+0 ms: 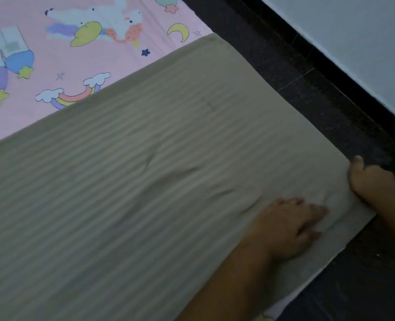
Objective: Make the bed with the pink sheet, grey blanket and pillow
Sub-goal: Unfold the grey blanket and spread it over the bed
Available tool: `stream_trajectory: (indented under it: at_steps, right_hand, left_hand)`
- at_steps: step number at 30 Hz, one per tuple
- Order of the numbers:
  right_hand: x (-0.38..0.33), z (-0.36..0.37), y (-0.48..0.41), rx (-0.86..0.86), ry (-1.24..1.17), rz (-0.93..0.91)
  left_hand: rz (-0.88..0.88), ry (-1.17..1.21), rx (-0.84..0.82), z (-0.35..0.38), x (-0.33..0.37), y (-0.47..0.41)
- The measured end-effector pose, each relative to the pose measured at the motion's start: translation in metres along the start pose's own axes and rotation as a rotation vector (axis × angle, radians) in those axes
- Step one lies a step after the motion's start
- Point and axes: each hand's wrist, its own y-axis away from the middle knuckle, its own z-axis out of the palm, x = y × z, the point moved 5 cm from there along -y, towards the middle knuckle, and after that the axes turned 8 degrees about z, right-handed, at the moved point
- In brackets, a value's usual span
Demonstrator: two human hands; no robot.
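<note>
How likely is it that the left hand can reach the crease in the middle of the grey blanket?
Probably yes. The left hand rests flat on the grey blanket, near the crease, and nothing lies between them.

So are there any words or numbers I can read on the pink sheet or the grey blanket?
No words or numbers can be read here.
Pink sheet: only pictures; the marks on the open book picture are blurred blobs, not letters.
Grey blanket: only stripes, no label in view.
</note>
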Motion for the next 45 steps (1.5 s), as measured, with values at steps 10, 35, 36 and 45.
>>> stream_trajectory:
  at_steps: [10, 35, 36, 45]
  right_hand:
    - [-0.228, 0.088, 0.283, 0.280, -0.229, -1.222]
    - [-0.007, 0.019, 0.012, 0.077, 0.061, -0.119]
    - [-0.001, 0.012, 0.003, 0.081, 0.087, -0.045]
    - [-0.216, 0.061, 0.208, 0.255, 0.051, -1.146]
  left_hand:
    - [-0.843, -0.220, 1.008, -0.168, -0.133, 0.242]
    - [-0.711, -0.461, 0.256, -0.067, -0.090, 0.125]
    - [-0.656, -0.436, 0.237, -0.066, -0.087, 0.118]
    - [-0.777, -0.332, 0.821, -0.113, -0.099, 0.124]
